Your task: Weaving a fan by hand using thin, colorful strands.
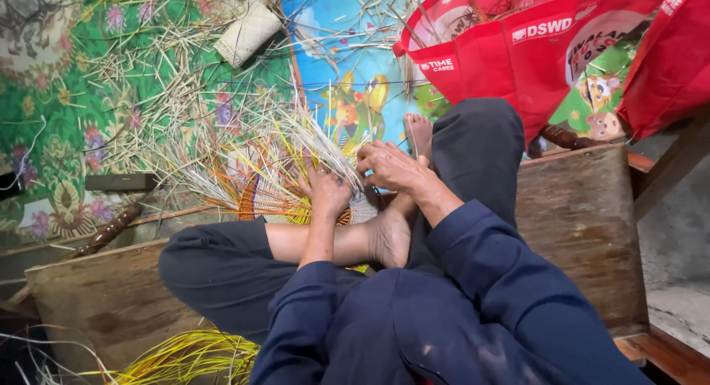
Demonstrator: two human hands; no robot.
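At six o'clock the dark blue sleeves run up from the bottom edge, and a bundle of loose yellow straw strands (188, 358) lies at seven o'clock on the worn brown wooden board (584, 230) that the person sits on cross-legged, one bare foot (390, 237) turned sole-up at the centre. Just past the foot, the left hand (328, 193) presses down, fingers curled, on the half-woven round mat of pale, yellow and orange straw (285, 189), gripping strands at its near rim. The right hand (390, 167) comes in from three o'clock with a bent wrist and pinches strands at the mat's right rim, its knuckles close to the left hand. The mat's unwoven ends fan out toward ten and eleven o'clock, over the board's far edge and onto the green patterned floor mat (59, 96), which is littered with straw offcuts. Farther off at eleven o'clock lies a small pale woven pouch (247, 33). At one to two o'clock red fabric bags (532, 52) crowd the space beyond the right knee, leaving little free room there.
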